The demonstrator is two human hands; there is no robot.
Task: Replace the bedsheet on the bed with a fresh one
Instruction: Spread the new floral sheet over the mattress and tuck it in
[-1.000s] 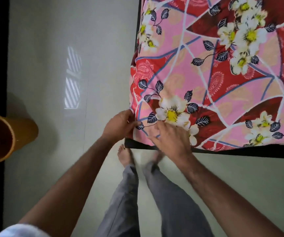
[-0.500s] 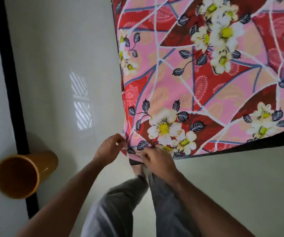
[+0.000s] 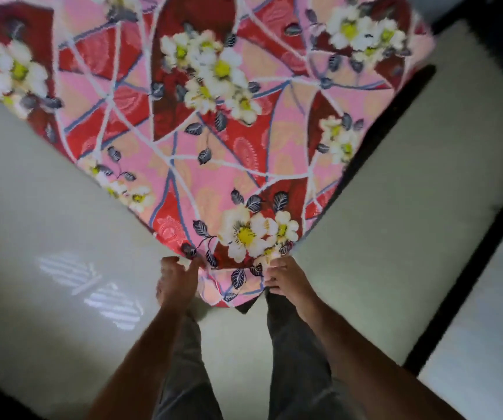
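Observation:
A pink and red bedsheet (image 3: 207, 122) printed with white flowers covers the bed, whose near corner points toward me. My left hand (image 3: 176, 283) grips the sheet's edge on the left side of that corner. On the right side of the corner my right hand (image 3: 286, 278) pinches the hanging fabric. A flap of sheet (image 3: 229, 289) droops below the corner between both hands. The dark bed frame (image 3: 374, 140) shows along the right edge under the sheet.
Pale tiled floor (image 3: 47, 213) with black border strips (image 3: 462, 286) surrounds the bed. A patch of window light (image 3: 92, 286) lies on the floor at left. My legs in grey trousers (image 3: 292, 359) stand right at the corner.
The view has swung so the bed corner now points at me and the orange cylinder is out of view. Both hands have moved down to the corner's hanging edge, one on each side.

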